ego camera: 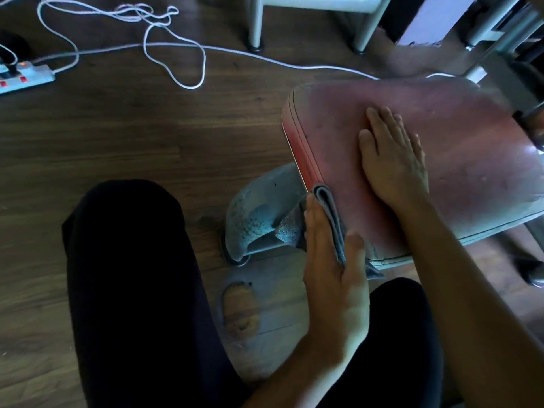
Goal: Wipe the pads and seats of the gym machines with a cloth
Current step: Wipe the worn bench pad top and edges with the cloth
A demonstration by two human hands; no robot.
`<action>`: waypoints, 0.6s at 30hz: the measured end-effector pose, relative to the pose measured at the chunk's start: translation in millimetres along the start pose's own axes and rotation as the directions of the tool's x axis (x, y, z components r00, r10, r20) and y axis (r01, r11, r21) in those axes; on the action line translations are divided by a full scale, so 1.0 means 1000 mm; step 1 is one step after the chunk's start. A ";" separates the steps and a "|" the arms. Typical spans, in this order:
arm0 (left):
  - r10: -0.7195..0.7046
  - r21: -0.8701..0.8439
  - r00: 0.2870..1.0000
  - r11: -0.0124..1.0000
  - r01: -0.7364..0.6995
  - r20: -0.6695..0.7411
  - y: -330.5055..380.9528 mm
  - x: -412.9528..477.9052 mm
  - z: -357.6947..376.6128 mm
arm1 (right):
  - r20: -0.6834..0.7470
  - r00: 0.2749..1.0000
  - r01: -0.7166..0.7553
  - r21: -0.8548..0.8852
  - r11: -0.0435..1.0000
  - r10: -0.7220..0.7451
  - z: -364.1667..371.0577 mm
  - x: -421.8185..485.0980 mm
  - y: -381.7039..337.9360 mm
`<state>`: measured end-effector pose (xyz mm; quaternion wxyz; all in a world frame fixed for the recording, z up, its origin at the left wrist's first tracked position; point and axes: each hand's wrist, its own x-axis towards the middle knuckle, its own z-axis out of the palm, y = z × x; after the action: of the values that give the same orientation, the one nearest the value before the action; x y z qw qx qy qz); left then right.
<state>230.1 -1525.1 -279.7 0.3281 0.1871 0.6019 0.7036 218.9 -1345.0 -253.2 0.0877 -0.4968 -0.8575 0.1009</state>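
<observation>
A worn red seat pad of a gym machine fills the right half of the view. My right hand lies flat on top of it, fingers straight and pointing away from me. My left hand is at the pad's near left edge. It holds a folded grey cloth against that edge, with the thumb on the pad side and the fingers on the outer side. Part of the cloth hangs down beside the pad.
A grey curved metal base of the machine stands under the pad on the dark wooden floor. A white cable loops across the floor from a power strip at the far left. White frame legs stand at the back. My dark-trousered knees are below.
</observation>
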 end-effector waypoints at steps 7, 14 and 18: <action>-0.008 0.180 0.998 0.984 -0.002 0.058 0.007 0.042 -0.012 | 0.002 1.000 -0.007 -0.013 1.000 0.007 0.002 0.002 -0.001; -0.016 0.175 0.999 0.985 0.009 0.039 0.015 0.078 -0.013 | -0.015 1.000 -0.001 -0.010 1.000 0.001 0.002 -0.001 -0.002; 0.037 0.258 0.993 0.964 -0.066 0.115 0.012 0.063 -0.008 | -0.045 0.999 -0.003 0.029 1.000 0.004 0.002 -0.002 -0.001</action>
<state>176.6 -1488.5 -278.3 0.3146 0.2826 0.6655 0.6151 218.4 -1347.7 -255.0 0.1143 -0.4993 -0.8528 0.1022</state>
